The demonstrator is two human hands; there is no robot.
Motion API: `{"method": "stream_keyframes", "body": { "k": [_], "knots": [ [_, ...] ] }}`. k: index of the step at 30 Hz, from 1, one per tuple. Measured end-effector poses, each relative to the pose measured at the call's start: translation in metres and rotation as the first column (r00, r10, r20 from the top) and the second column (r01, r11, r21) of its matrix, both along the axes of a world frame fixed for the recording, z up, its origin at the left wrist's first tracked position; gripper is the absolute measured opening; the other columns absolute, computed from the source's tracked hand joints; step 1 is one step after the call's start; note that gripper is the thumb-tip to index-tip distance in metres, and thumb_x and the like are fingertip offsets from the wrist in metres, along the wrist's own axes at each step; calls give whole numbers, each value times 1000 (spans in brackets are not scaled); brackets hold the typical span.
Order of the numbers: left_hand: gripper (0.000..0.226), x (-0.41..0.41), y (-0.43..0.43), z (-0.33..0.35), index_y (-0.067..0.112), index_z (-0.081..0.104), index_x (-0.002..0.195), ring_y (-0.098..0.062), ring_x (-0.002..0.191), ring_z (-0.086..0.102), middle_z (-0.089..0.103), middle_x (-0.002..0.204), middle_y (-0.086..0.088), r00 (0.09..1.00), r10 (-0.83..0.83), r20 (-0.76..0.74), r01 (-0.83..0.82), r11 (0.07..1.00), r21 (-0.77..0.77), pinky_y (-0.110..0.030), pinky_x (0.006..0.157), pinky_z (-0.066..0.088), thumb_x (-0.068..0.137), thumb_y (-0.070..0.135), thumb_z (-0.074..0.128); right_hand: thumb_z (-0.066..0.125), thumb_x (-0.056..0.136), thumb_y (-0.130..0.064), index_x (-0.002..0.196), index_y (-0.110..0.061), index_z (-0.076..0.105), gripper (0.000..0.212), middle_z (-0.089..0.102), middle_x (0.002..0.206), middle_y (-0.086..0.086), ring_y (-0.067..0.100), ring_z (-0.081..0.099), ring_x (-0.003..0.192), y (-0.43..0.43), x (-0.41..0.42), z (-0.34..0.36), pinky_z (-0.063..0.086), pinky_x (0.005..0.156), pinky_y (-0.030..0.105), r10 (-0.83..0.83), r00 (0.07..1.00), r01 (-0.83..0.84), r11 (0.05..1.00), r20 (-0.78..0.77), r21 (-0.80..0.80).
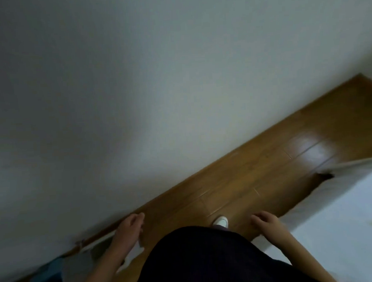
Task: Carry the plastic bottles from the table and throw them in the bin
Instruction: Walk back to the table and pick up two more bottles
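Note:
No plastic bottle and no table are in view. My left hand (129,229) hangs low at the left, near the foot of the wall, fingers loosely apart, holding nothing. My right hand (268,221) hangs at the right over the wooden floor, fingers slightly curled and empty. A grey, bin-like shape (79,267) with blue contents beside it shows at the lower left, behind my left forearm; it is blurred. The whole view is tilted and smeared by motion.
A plain white wall (135,89) fills the upper left. A brown wooden floor (258,176) runs diagonally. A white bed or mattress (346,208) lies at the right. My white shoe (220,221) shows past my dark clothing.

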State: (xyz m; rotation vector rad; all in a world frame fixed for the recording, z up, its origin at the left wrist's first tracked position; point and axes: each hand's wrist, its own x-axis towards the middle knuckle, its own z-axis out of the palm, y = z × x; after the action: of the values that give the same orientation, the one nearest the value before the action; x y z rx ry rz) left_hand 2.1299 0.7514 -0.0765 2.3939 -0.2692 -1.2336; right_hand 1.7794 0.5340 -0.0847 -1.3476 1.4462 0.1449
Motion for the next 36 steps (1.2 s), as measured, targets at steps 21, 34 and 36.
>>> {"method": "stream_keyframes", "body": {
  "k": [21,34,36],
  "knots": [
    [31,-116,-497,-22,14,70,83,-23,76,73,76,82,-4,607,-794,30,794,605,-56,-40,76,55,102,33,54,54,98,-21,95,-13,67,16,73,96,10,22,70,86,-165,-151,7,50,69,26,-778,629,777,629,2,-28],
    [32,-300,-775,-4,15,69,94,-19,83,71,73,91,-2,273,-961,53,953,262,-149,-29,68,50,105,35,47,55,97,-20,96,-11,68,16,74,95,9,23,69,82,-275,-260,-8,50,70,33,-966,253,967,253,-50,14],
    [31,-318,-805,-9,15,69,94,-20,84,71,73,91,-3,300,-953,49,946,290,-145,-33,70,53,105,35,47,55,97,-19,97,-11,67,15,74,96,9,23,69,81,-313,-285,-11,50,69,33,-961,273,962,272,-41,21]
  ]
}}
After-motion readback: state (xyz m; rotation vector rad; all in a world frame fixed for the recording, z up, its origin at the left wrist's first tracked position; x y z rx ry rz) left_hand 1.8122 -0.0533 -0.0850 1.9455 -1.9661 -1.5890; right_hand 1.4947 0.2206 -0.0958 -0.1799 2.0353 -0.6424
